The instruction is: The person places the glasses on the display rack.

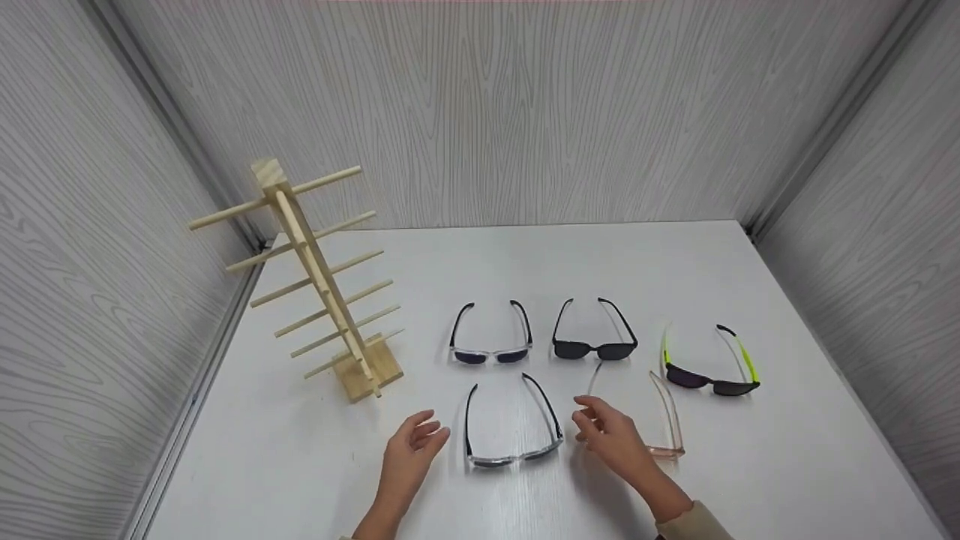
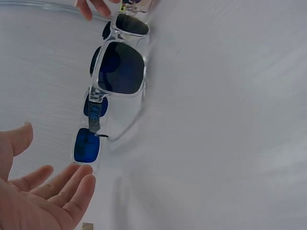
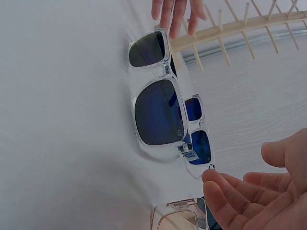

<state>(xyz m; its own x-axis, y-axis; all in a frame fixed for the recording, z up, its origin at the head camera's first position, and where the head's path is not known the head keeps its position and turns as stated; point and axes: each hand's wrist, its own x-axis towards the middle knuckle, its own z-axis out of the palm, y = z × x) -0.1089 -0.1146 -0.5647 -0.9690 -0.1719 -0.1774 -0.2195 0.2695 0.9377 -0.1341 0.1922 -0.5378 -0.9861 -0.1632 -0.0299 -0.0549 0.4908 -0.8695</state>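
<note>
Between my two hands lies a pair of clear-framed sunglasses (image 1: 491,463), its dark temples unfolded and pointing away from me. My left hand (image 1: 412,457) hovers to the left of it, fingers loosely bent and holding nothing. On the other side, my right hand (image 1: 613,442) is also empty, its fingers relaxed. It partly covers a pair of pale pink transparent glasses (image 1: 667,453). In the left wrist view, the sunglasses' dark lens (image 2: 122,69) stands beyond the fingers. The right wrist view shows both lenses (image 3: 160,112) from the front, with the left hand (image 3: 177,14) past them.
A wooden rack (image 1: 322,277) with several pegs stands at the left on a square base (image 1: 382,364). Farther back lie another clear-framed pair (image 1: 491,355) and black sunglasses (image 1: 594,350). Sunglasses with neon-yellow temples (image 1: 712,384) lie at the right. Panels enclose the white table (image 1: 795,450).
</note>
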